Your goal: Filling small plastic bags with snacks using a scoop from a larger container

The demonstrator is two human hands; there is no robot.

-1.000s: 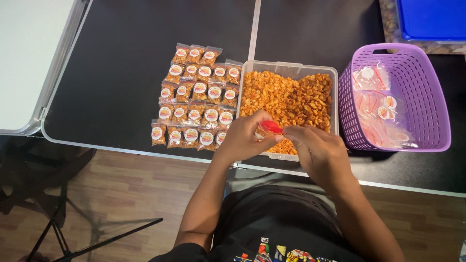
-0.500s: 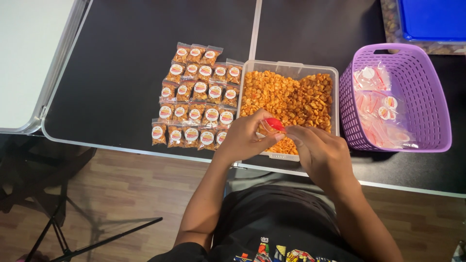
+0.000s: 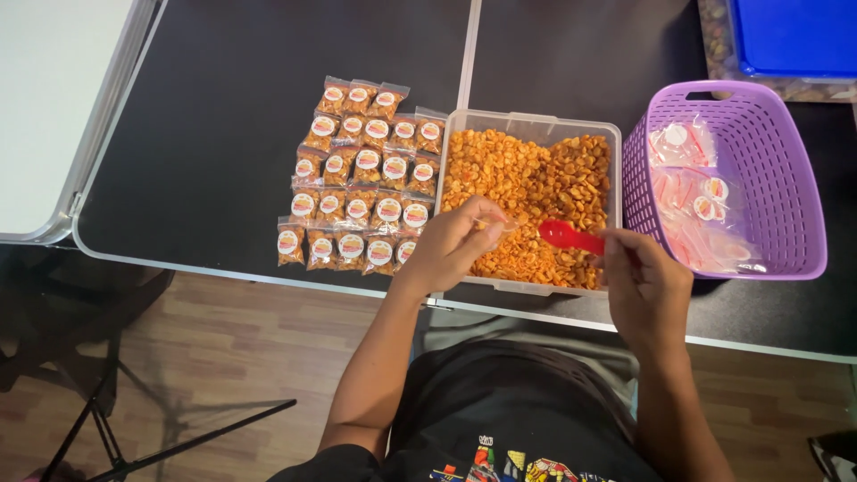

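Landmark: clear rectangular plastic tub (image 3: pixel 528 126) heaped with orange-coated nuts (image 3: pixel 527 183), on the black table (image 3: pixel 223 107). Left of tub: rows of small filled, round-labelled packets (image 3: pixel 357 178). Over the tub's near-left corner: left hand (image 3: pixel 455 243), fingers pinched on a small clear plastic bag (image 3: pixel 496 223), its mouth barely visible. Over the tub's near-right part: right hand (image 3: pixel 644 281) gripping a red plastic spoon (image 3: pixel 568 236), bowl toward the bag. Right of tub: purple slotted basket (image 3: pixel 759 134) of empty bags. Risk: a narrow, limp bag mouth could let nuts miss; they would likely drop back into the tub.
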